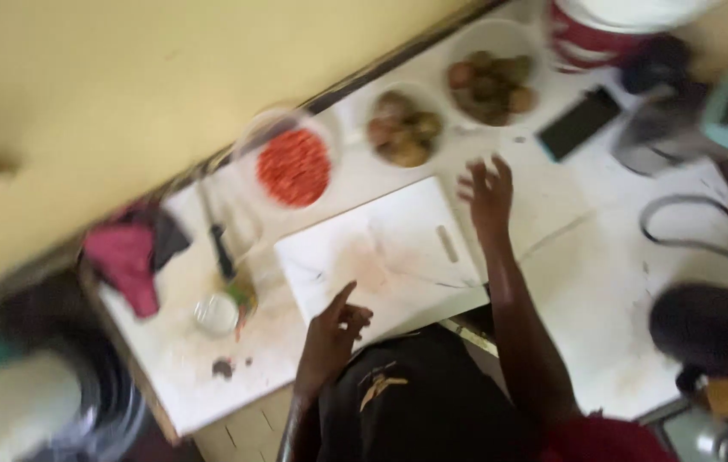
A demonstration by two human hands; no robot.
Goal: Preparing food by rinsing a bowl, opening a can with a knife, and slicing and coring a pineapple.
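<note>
While both hands [334, 329] [488, 192] hover open, cutting board [381, 252] lies bare.

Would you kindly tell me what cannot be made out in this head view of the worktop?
- Contents of the two bowls: round brownish pieces, too blurred to identify.
- Red contents of the clear bowl: motion blur hides their kind.
- Red-and-white container: cut off by the top edge.
- Left hand and right hand: both empty above the white cutting board, fingers smeared.
</note>
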